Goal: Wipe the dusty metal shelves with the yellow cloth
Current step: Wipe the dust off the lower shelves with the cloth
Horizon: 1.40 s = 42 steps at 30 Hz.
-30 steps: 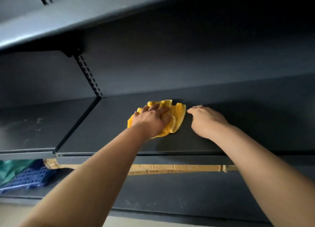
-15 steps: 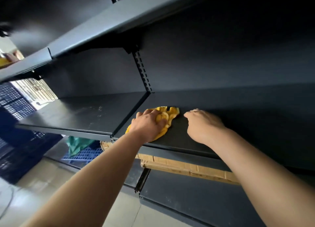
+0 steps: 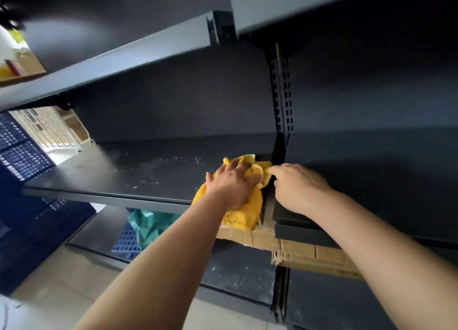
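Nearest the camera, two bare forearms rise from the bottom of the frame toward its centre. The left hand (image 3: 233,184) lies on the yellow cloth (image 3: 246,212), fingers spread and curled down into it so that folds bulge up between them; it grips and presses at once. The right hand (image 3: 298,189), just right of centre, sits knuckles-up on the front corner of the right shelf (image 3: 371,171). Its fingers are curled under and its foremost fingertip is at the cloth's right edge; whether it pinches that edge or merely steadies there I cannot tell. The cloth is a thick, nubbly, bunched wad at the right end of the left shelf (image 3: 148,171), hard against the seam between the two shelves. Its lower part hangs over the front lip above a strip of cardboard (image 3: 297,251). I judge the step in hand to be wiping the left shelf, barely begun: pale specks and a grey film spread leftward from the cloth across the middle of the frame. The next move likely calls for a flat, firm sweep to the left, reaching to the back of the shelf. Farther off, the slotted upright (image 3: 282,94) climbs to the upper shelf (image 3: 124,56) at upper left.
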Tool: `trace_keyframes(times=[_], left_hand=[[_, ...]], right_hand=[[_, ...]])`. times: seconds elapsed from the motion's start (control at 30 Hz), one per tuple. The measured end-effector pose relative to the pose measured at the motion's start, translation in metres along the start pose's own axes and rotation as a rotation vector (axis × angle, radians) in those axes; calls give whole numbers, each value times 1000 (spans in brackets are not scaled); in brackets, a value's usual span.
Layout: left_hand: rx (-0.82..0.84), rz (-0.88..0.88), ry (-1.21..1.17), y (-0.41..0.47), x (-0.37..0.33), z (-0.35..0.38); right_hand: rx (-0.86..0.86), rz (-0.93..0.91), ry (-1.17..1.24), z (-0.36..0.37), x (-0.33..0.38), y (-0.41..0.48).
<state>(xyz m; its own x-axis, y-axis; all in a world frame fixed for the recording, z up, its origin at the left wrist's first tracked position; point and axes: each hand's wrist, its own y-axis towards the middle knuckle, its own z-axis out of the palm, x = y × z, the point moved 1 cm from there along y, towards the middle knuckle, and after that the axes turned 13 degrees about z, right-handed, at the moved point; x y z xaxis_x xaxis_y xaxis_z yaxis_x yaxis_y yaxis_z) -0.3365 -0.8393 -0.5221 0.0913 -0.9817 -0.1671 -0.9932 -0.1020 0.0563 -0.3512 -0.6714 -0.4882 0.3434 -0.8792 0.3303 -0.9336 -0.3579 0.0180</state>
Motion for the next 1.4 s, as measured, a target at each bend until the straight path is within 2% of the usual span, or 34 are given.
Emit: trace_keyframes(times=[0.17,0.3,0.4,0.53,0.73,0.9,1.17,1.3,1.4], left_hand=[[-22,33,-2,26,67,-10],[4,20,-24,42,106,-17],[26,13,-16,54,117,-18],[24,46,-20,63,113,-22],[76,327,-28,56,78,-14],[126,353,-44,70,73,-13],[121,180,-21,99,42,-10],[240,255,-175,94,60,-23],[242,377,-79,82,78,-28]], right_hand=[[9,158,0,13,29,13],[25,190,41,20,57,15],[98,239,-49,25,65,13],[150,254,-82,28,64,11],[138,257,-32,16,59,19],[3,255,-27,5,53,30],[115,252,-47,3,50,43],[133,279,-77,-2,52,47],[140,306,-131,-5,58,49]])
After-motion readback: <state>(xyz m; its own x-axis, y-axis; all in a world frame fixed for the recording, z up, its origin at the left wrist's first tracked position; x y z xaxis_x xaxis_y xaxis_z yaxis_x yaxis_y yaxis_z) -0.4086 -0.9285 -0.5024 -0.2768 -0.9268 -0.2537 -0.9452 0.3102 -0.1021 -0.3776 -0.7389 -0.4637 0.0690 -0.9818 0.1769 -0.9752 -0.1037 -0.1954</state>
